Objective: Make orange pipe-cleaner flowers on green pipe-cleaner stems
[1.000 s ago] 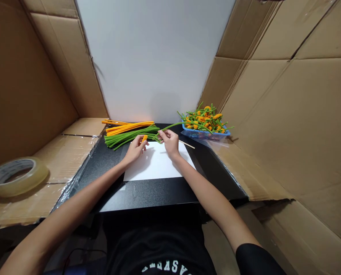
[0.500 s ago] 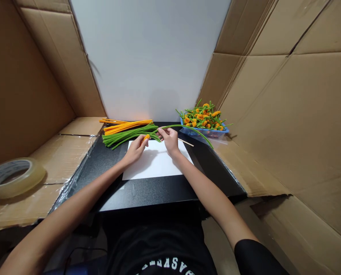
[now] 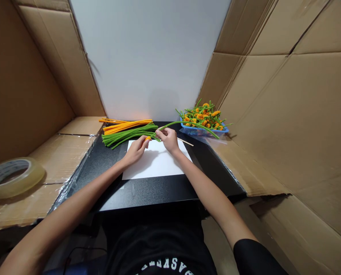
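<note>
Above a white sheet of paper (image 3: 150, 168), my left hand (image 3: 136, 149) is closed on a small orange pipe-cleaner flower (image 3: 147, 138), mostly hidden by the fingers. My right hand (image 3: 168, 139) pinches a long green pipe cleaner (image 3: 199, 125) near its left end, which reaches to the orange flower. From there the stem arcs away to the right, passing in front of the basket. Whether stem and flower are joined I cannot tell. Just behind my hands lie a bundle of green pipe cleaners (image 3: 127, 134) and a bundle of orange pipe cleaners (image 3: 127, 126).
At the back right a blue basket (image 3: 204, 132) holds many orange flowers with green stems. A thin wooden stick (image 3: 185, 142) lies by the paper's far right edge. A roll of clear tape (image 3: 29, 177) rests on cardboard at left. Cardboard walls flank the black table (image 3: 159, 194).
The orange flower has turned and sunk further into my left fingers. The green stem's left end now meets it, and its free right end has swung upward. My right hand shifted slightly left.
</note>
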